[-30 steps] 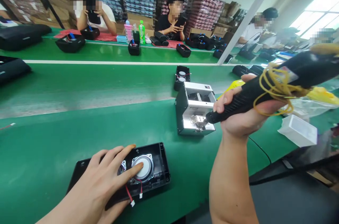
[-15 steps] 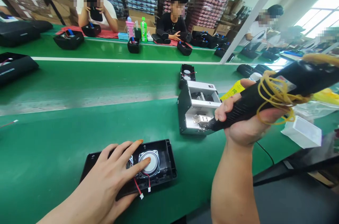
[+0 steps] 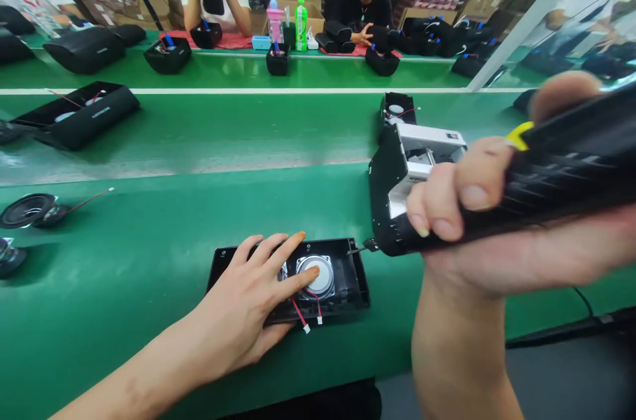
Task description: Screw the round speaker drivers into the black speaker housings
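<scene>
My left hand (image 3: 248,314) lies flat, fingers spread, pinning the black speaker housing (image 3: 342,287) at six o'clock steady, while my right hand (image 3: 472,221) grips the electric screwdriver (image 3: 546,175), bit aimed at its three-o'clock rim.

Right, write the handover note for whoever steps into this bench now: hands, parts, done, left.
Left hand: flat on the black speaker housing, fingers pressing the round speaker driver into its seat.
Right hand: gripping the electric screwdriver, bit tip just beside the housing's upper right corner, not yet on it.
The screw feeder box sits behind the housing on the green bench.
Done: driver seated, red wires hanging loose at the front.
Left: probably screwing the driver down; no driven screws can be made out.
</scene>
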Tool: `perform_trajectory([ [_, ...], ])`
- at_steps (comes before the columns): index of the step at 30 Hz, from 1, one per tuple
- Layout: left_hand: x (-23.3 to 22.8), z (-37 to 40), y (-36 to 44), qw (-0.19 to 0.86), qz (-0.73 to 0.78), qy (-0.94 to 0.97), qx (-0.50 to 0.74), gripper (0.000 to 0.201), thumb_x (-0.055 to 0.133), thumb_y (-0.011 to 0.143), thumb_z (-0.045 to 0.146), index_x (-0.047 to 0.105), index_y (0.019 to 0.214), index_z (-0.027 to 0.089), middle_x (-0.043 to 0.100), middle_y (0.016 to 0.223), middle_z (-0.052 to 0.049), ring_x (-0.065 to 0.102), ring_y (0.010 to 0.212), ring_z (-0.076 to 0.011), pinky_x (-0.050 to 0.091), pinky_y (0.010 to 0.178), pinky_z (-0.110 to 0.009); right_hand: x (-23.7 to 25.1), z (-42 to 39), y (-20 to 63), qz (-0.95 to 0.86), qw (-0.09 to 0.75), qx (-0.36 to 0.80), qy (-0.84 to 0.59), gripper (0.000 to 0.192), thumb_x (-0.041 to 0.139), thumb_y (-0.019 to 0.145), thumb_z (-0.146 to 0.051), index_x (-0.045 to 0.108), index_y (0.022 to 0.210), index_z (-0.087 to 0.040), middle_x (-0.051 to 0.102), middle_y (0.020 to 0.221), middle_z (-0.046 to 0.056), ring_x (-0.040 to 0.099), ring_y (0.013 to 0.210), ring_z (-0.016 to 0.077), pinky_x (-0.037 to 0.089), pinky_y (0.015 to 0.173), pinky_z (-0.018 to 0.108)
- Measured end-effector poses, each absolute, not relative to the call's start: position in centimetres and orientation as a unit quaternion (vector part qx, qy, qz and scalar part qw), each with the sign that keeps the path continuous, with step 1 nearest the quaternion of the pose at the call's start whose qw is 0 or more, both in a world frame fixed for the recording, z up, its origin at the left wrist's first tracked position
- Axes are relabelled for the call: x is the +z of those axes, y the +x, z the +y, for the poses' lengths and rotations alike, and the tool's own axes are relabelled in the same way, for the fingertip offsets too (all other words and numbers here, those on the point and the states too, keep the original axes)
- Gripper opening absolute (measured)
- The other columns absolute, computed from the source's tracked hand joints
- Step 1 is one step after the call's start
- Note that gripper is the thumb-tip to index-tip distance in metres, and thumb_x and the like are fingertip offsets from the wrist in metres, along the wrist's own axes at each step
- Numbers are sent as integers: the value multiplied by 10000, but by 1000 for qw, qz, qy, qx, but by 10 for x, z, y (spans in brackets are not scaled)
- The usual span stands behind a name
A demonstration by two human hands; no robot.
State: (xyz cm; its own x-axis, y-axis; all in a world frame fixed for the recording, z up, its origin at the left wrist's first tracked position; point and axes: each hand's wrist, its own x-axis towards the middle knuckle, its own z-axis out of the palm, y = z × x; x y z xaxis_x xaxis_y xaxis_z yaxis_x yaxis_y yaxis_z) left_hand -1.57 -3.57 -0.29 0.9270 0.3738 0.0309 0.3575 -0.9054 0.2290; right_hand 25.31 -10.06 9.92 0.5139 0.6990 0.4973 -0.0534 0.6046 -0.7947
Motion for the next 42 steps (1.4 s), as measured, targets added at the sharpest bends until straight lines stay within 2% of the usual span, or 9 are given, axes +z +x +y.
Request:
perform_trajectory([
  [4,3,-35,-14,109,183,977,18,716,794,847,312,567,1519,405,358,1745,-123,446,1497,-406,336,1212,-657,84,-83,221,-380,796,323,-343,638,799,754,-822,629,1050,-284,574,538,-92,416,342,135,337,300,271],
  [10,1,-35,-14,97,172,980,26,713,767,855,290,559,1529,398,342,1743,-125,441,1481,-406,346,1195,-655,47,-70,215,-415,782,341,-317,682,726,816,-845,637,1201,-289,577,631,-87,463,380,145,338,324,284],
  [15,-1,-35,-14,89,170,981,31,725,769,841,283,563,1528,392,354,1730,-139,435,1479,-425,358,1174,-668,35,-65,217,-429,768,342,-331,684,757,789,-849,673,1196,-306,578,658,-66,475,404,160,362,357,300],
  [20,-1,-35,-13,87,170,981,30,722,769,831,278,585,1520,389,385,1716,-140,472,1452,-447,377,1153,-682,31,-63,214,-444,764,348,-313,603,691,882,-808,681,1209,-301,586,658,-55,462,409,158,351,371,302],
  [26,0,-37,-13,88,189,978,29,743,775,818,248,591,1522,398,373,1732,-110,451,1480,-427,362,1183,-663,21,-58,212,-482,763,336,-271,513,602,967,-768,582,994,-256,588,681,-48,482,413,120,367,353,263],
  [33,-2,-34,-14,82,167,982,38,720,738,834,268,587,1528,387,370,1720,-135,467,1454,-439,372,1153,-674,17,-59,208,-491,726,380,-294,581,570,949,-819,559,1126,-266,578,697,-80,487,433,112,422,385,258],
  [38,-4,-34,-13,81,170,981,35,692,744,859,296,590,1526,391,399,1686,-143,455,1447,-447,358,1168,-678,8,-59,205,-495,724,412,-248,471,679,963,-684,587,1068,-235,594,703,-45,482,439,102,387,375,241],
  [42,-5,-34,-14,70,164,983,34,714,750,878,348,551,1562,393,399,1679,-148,446,1439,-450,376,1147,-667,5,-59,206,-488,716,429,-255,506,723,903,-720,586,1032,-250,582,684,-43,465,424,112,378,362,254],
])
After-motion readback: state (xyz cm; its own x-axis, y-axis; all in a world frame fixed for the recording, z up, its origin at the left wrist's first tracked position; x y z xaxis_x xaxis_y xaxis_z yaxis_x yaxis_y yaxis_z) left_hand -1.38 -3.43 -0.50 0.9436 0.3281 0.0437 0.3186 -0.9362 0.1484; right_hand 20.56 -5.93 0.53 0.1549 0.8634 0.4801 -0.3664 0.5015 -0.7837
